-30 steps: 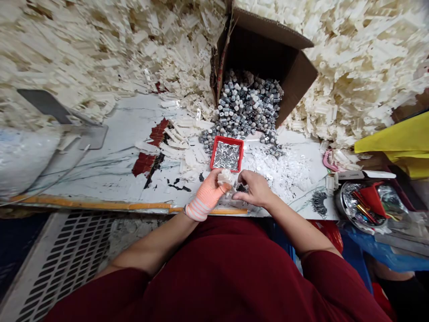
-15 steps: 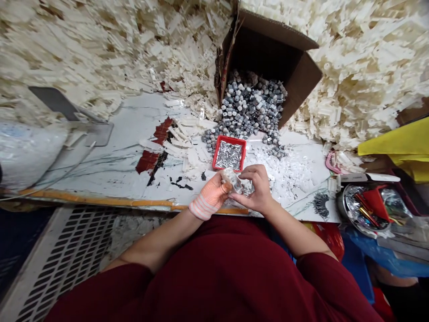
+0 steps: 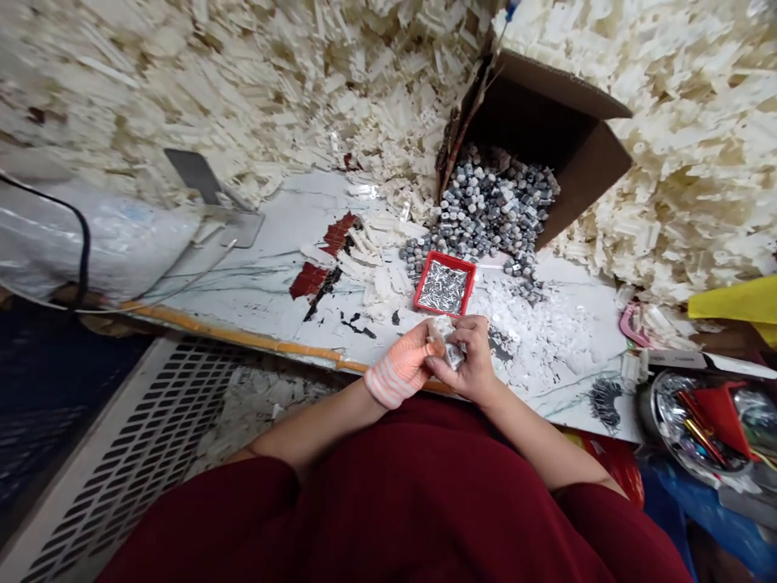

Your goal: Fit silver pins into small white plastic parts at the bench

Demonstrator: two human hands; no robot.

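My left hand (image 3: 405, 364), in an orange and white striped glove, is closed on a small translucent white plastic part (image 3: 447, 340) near the bench's front edge. Bare, my right hand (image 3: 470, 356) pinches the same part from the other side, with thumb and fingers bent against it. The fingers hide much of its shape. Just beyond both hands sits a red tray (image 3: 471, 281) full of small silver metal pins (image 3: 444, 286). Small white plastic pieces (image 3: 540, 328) are scattered to the right of my right hand.
A cardboard box (image 3: 592, 182) lies on its side, spilling small grey and white motor-like cylinders (image 3: 486, 202). Large heaps of cream plastic parts (image 3: 273, 81) line the back. At left stands a grey metal stand (image 3: 194, 174); at right, a metal bowl (image 3: 652, 405) of mixed items.
The view has swung, so the bench things appear farther right. My right hand's fingers have closed in on the plastic part, which both hands now grip.
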